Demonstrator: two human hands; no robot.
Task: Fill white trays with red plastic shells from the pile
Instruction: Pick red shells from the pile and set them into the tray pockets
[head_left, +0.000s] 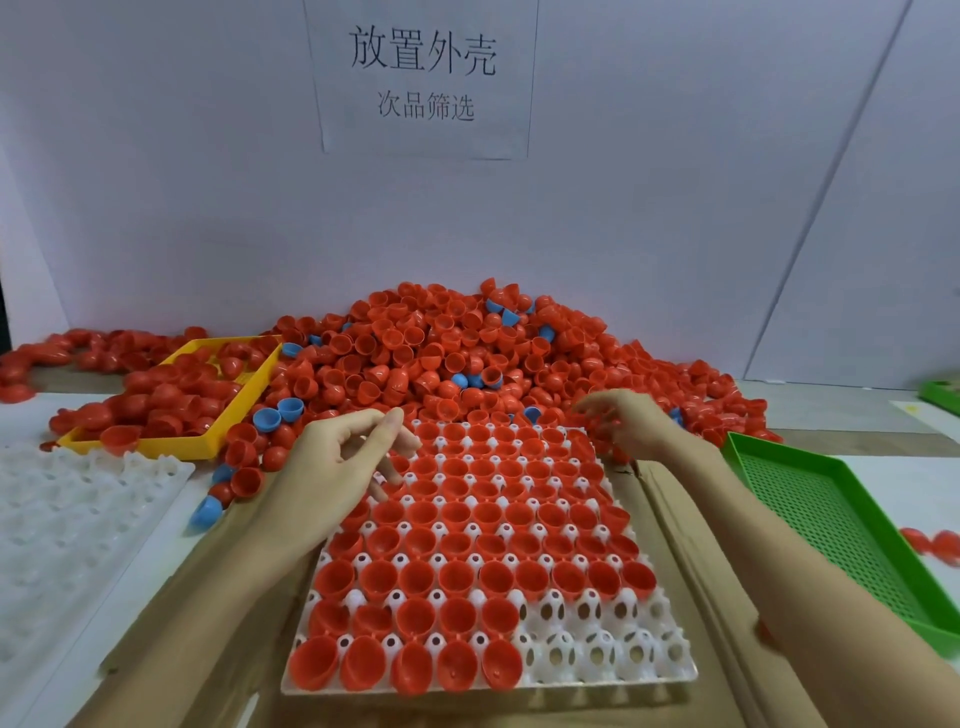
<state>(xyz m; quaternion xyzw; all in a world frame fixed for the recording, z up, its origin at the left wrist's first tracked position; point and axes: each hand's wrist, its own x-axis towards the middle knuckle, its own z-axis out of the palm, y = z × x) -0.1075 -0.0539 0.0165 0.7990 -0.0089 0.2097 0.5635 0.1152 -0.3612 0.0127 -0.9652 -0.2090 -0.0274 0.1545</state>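
With the white tray (613, 670) nearly full, the left hand (337, 462) hovers loosely spread while the right hand (631, 423), fingers curled into the shell pile (441, 353), should gather only red shells for the empty near-right sockets.

Glossy red shells (452, 343), flecked with a few blue ones (265, 419), heap against a pale lilac-white wall; a white tray (597, 649) shows rows of red cups between white pegs, its near right corner plain white; a yellow basket (244, 384) of red shells sits left, a perforated green tray (831, 525) right, brown cardboard (691, 551) beneath, black characters on a white sign (421, 78)
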